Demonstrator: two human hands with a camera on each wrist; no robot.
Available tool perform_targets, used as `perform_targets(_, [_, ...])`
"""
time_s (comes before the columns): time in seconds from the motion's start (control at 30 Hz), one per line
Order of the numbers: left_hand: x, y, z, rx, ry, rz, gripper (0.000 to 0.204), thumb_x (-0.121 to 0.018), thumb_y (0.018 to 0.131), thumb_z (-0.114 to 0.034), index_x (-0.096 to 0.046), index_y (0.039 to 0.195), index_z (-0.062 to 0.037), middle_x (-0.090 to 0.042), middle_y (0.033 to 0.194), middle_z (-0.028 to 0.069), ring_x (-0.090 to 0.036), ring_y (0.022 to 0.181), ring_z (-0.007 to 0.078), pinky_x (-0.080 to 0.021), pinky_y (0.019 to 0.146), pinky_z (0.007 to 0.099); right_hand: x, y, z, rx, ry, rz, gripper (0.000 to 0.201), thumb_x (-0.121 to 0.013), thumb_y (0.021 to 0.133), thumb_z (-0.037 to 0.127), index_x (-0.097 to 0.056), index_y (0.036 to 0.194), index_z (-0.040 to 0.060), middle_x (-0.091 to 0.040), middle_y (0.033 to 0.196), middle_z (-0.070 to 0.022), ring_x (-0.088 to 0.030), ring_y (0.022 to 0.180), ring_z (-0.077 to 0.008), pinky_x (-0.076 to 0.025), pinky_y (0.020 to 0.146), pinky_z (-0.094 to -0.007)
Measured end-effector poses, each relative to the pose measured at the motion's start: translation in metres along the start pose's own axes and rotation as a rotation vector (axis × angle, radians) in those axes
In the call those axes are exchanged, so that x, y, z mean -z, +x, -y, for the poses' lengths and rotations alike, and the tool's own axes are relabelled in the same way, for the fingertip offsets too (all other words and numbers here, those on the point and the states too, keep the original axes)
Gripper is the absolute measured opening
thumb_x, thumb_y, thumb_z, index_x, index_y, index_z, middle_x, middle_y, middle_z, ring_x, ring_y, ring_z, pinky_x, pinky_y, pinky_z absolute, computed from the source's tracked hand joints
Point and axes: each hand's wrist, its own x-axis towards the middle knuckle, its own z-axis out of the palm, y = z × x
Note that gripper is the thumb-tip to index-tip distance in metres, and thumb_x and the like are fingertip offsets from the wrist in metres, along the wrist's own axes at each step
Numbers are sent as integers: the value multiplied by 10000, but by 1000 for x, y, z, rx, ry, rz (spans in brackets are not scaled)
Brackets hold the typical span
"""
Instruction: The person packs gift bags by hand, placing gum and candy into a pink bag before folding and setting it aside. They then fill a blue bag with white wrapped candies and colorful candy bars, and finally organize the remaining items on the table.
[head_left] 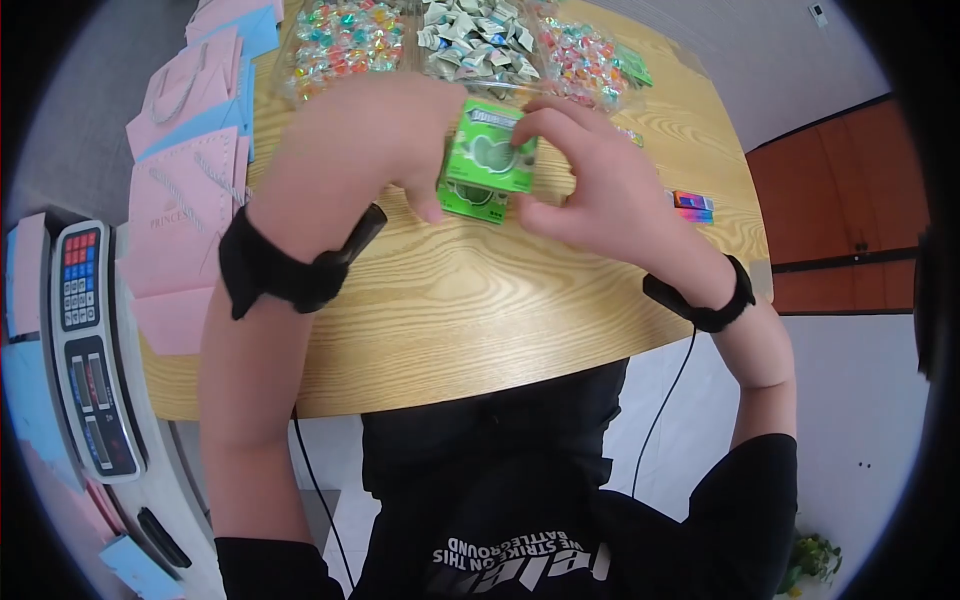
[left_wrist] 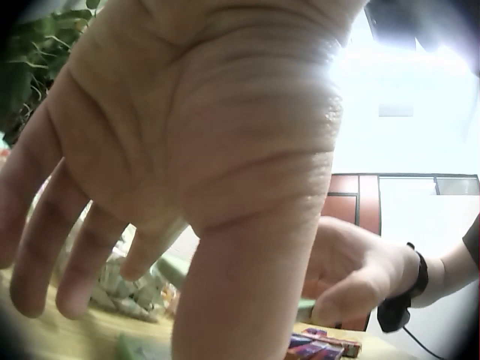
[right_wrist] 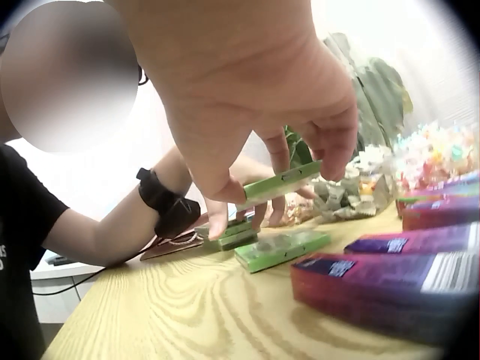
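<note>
My right hand (head_left: 620, 190) pinches a flat green box (head_left: 492, 150) between thumb and fingers. In the right wrist view this box (right_wrist: 281, 184) is held tilted above the table, with another green box (right_wrist: 281, 251) lying beneath it. More green boxes (right_wrist: 229, 236) are stacked beside the left hand's thumb. From the head view, a lower green box (head_left: 472, 203) shows partly from under the held one. My left hand (head_left: 400, 130) is just left of these boxes, its fingers mostly hidden there. In the left wrist view the left hand (left_wrist: 165, 150) has its fingers extended and apart, thumb pointing down.
Clear bins of wrapped candies (head_left: 350, 45), folded-paper-like pieces (head_left: 478, 45) and pinkish candies (head_left: 585, 60) line the table's far side. Purple-red boxes (head_left: 690, 205) lie at right. Pink gift bags (head_left: 185, 210) overlap the left edge, near a weighing scale (head_left: 85, 330).
</note>
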Motion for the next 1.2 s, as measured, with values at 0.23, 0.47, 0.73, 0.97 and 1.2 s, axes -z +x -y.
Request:
perform_targets(0.23, [-26,-2,18,-207,40,-342,601,-875,483,-189,-664,1036,-80,-683,867,116,-663,879,321,-519,699,415,-24,3,2,58,-86,155,369,-722,759,282,-562,1024,82,-604,999,-100,-592,999,-303,-512,834,-408])
perform_targets(0.47, [-13,10,0,-20,62,5,442,-870,500,-161,-711,894,-42,-684,807,125,-668,800,337,-527,691,415,-21,14,-18,145,-27,232,330,-713,759,215,-546,1012,85,-588,1008,-113,-579,995,-323,-491,845,-424])
perform_targets(0.73, [-26,12,9,-84,17,-63,395,-848,527,-133,-696,877,-29,-682,869,147,-658,845,350,-523,719,419,-30,1,9,-152,-103,184,372,-670,800,339,-546,1013,60,-616,951,-161,-613,952,-333,-511,771,-440])
perform_targets(0.97, [-16,3,6,-88,114,-128,404,-832,533,-113,-664,886,-14,-662,871,167,-640,861,370,-509,726,438,-36,16,3,-188,-158,155,353,-693,732,365,-570,792,39,-605,864,-137,-613,867,-321,-514,734,-410])
perform_targets(1.2, [-2,4,-3,48,124,65,503,-837,540,-195,-654,967,-3,-656,950,173,-621,929,357,-502,781,412,41,-16,-9,-289,-104,-71,364,-702,695,354,-572,787,27,-596,819,-135,-600,765,-304,-491,662,-420])
